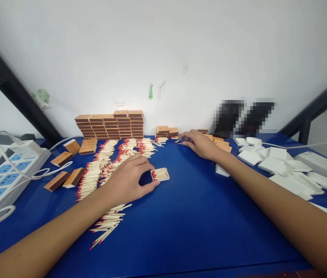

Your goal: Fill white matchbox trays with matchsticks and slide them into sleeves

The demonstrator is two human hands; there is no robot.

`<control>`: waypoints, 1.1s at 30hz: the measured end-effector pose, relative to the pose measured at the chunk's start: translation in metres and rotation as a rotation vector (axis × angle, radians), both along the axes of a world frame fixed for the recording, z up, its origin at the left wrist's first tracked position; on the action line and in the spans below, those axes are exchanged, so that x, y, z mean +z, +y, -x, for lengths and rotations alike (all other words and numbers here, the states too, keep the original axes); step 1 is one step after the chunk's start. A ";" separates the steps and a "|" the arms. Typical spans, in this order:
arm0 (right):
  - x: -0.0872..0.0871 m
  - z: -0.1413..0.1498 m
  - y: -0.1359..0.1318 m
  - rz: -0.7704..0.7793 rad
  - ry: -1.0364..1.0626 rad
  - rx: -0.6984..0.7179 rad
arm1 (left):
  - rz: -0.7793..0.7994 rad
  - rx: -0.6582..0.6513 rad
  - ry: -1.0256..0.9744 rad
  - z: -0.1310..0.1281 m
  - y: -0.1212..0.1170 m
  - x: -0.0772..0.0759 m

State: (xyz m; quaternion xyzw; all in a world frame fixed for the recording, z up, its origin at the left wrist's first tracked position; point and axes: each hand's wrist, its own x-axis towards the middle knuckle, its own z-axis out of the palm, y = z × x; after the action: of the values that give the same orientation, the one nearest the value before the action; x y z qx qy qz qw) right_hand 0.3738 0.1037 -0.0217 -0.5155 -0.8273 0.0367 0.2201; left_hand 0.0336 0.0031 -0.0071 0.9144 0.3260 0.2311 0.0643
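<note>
My left hand [133,175] is closed around the end of a small white matchbox tray [165,178], thumb on the near side and fingers on the far side. Several red-tipped matches [160,173] lie inside this tray. Toward the back, my right hand [199,144] has its thumb and index fingertips brought together at a few loose matches [178,141]. Long rows of matches [90,177] spread beside and beyond my left hand, with a looser group [109,220] below its wrist. Part of the rows is hidden by that hand.
Matchboxes [108,125] are stacked against the wall, with loose ones [61,158] at left and a small stack [162,130] at back centre. White trays [273,164] pile up at right. A power strip [7,173] with cables borders the left side of the blue table [186,231].
</note>
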 end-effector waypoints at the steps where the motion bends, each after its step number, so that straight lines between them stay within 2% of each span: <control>1: 0.001 0.000 0.000 0.010 -0.003 0.002 | 0.000 0.000 0.001 0.000 0.000 0.000; 33: 0.022 0.000 -0.019 0.135 -0.061 -0.050 | -0.015 -0.011 -0.004 0.001 0.000 -0.001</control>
State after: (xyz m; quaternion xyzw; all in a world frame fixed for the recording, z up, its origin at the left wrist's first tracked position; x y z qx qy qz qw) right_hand 0.3734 0.0852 0.0008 -0.5506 -0.8161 0.0712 0.1606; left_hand 0.0328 0.0028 -0.0081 0.9163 0.3188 0.2351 0.0594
